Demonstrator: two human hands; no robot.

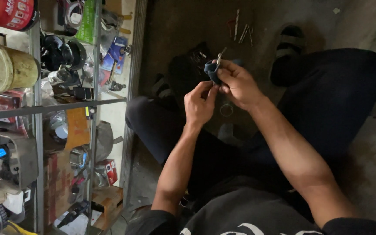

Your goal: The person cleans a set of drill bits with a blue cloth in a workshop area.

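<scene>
- Cloth, a small dark blue rag [212, 71], sits bunched in the right hand [239, 85], raised above the lap at the middle of the scene; a thin silvery metal drill bit [219, 56] pokes up and away out of it.
- Right hand fingers [227, 69] are curled tight around rag and bit together, so the rag wraps the lower shank, probably to wipe it or to give a firmer hold.
- Left hand [200, 104], just near and left of the right one, pinches with thumb and forefinger at the lower edge of the rag; its fingers are narrow, closed on the cloth or the bit's end, I cannot tell which.
- Both forearms reach out from the near edge over dark trousers [327, 109]; the person sits low with knees spread.
- Farther off on the grey concrete floor [370, 26] lie a few loose drill bits [241, 30] and a black sandal [289, 43].
- Left side holds a metal-framed glass shelf unit [94, 102] crowded with a dull yellow tin can [5, 65], a red can [9, 13] and small boxed hardware.
</scene>
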